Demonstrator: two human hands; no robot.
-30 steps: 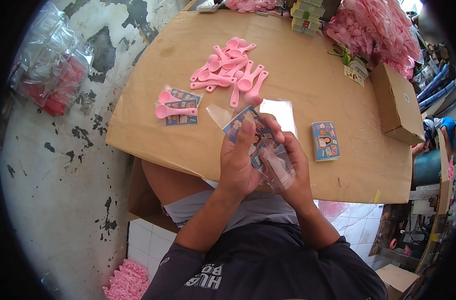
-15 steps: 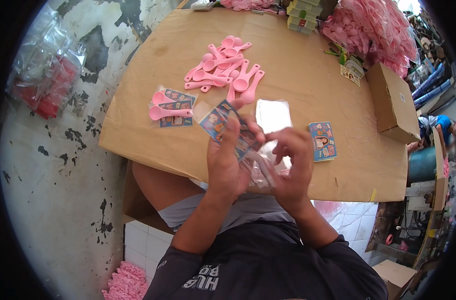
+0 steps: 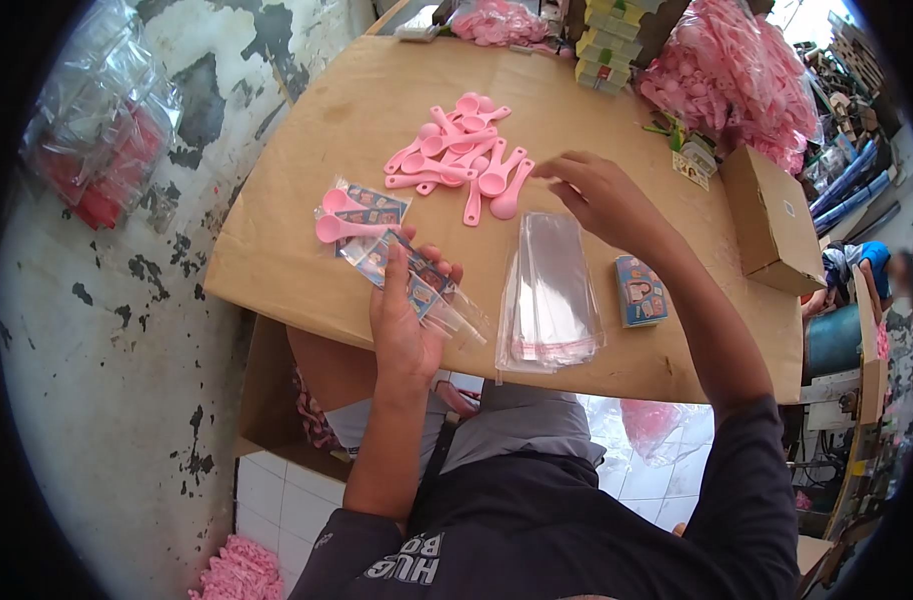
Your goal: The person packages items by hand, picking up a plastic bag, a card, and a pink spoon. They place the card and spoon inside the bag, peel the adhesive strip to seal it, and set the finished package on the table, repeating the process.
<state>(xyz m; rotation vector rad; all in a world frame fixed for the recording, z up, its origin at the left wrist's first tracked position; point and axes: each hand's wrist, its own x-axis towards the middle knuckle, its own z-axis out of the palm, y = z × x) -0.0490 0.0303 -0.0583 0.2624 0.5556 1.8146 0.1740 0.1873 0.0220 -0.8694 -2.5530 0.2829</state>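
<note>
My left hand grips a clear plastic bag with a blue printed card in it, just above the table's near side. Close to its fingertips lie bagged cards with two pink measuring spoons on them. My right hand is empty, fingers stretched and slightly apart, just right of a pile of pink measuring spoons. Below it rests a stack of clear plastic bags. A stack of blue printed cards sits right of the bags, near my right forearm.
A cardboard box stands at the table's right edge. Behind are a large bag of pink spoons and stacked yellowish packs. Plastic bags hang on the left wall. A person in blue is at the far right.
My right hand has left the bagged card and moved up and right towards the spoon pile. My left hand has moved left and down with the card. The bag stack is now uncovered.
</note>
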